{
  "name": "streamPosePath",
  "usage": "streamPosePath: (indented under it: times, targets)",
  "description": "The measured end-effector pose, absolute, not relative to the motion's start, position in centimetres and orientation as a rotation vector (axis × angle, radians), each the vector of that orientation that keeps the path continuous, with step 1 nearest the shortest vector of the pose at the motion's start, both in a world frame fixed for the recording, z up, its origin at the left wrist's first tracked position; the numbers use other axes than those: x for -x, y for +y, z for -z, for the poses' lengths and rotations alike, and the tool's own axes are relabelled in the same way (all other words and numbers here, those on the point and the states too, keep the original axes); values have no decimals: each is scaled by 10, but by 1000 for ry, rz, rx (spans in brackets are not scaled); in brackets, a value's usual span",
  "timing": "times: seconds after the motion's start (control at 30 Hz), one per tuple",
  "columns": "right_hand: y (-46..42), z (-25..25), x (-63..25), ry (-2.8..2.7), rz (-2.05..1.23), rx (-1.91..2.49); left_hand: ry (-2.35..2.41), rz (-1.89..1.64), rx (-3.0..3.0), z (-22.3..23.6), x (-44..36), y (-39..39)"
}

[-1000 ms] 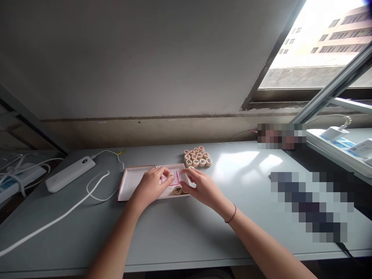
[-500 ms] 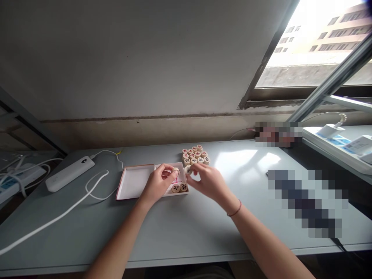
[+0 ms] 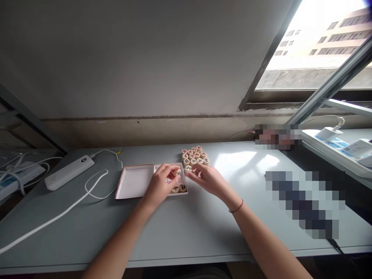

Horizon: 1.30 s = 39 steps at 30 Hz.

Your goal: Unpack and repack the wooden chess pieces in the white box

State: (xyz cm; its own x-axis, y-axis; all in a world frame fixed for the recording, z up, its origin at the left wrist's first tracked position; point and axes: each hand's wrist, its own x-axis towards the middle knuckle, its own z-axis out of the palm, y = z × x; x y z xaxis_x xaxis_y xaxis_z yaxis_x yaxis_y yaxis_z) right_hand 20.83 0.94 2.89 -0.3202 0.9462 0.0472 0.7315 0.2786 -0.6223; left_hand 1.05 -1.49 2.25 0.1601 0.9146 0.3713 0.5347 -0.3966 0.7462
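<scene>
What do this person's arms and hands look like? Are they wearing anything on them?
The left hand and right hand are bare, with no gloves, and no sleeves show on the forearms. The right wrist wears a thin dark red cord bracelet.

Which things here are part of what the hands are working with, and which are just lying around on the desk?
Being worked with: left hand, right hand, wooden xiangqi pieces, white red-edged box tray.

Just lying about: white power bank, white cable, power strip.
</scene>
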Motion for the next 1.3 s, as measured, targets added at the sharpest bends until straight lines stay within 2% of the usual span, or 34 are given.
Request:
streamPosePath:
  times: [0.1,0.2,0.27,0.4,0.53,0.93,1.3]
  targets:
    - [-2,-33,-192,-1994,-1043,1165,1324,-1118,-2160,-20,-16,-19]
    - [-4,-31,-188,-1926,-1112,1094,1310,-1068,-2225,-20,-18,-21]
    - [0,-29,-196,-1943,-982,1179,1338,-1019,-2258,-21,-15,-20]
    - [14,-23,-216,-2092,-465,1550,1478,-898,-2280,-24,-6,-14]
    - [20,-17,-219,-2219,-269,1742,1561,-803,-2222,-24,0,-11]
    - [20,-14,-212,-2253,-197,1919,1554,-647,-2131,-27,-4,-16]
    - [18,-9,-198,-2179,-150,1959,1505,-646,-2144,-28,-7,-19]
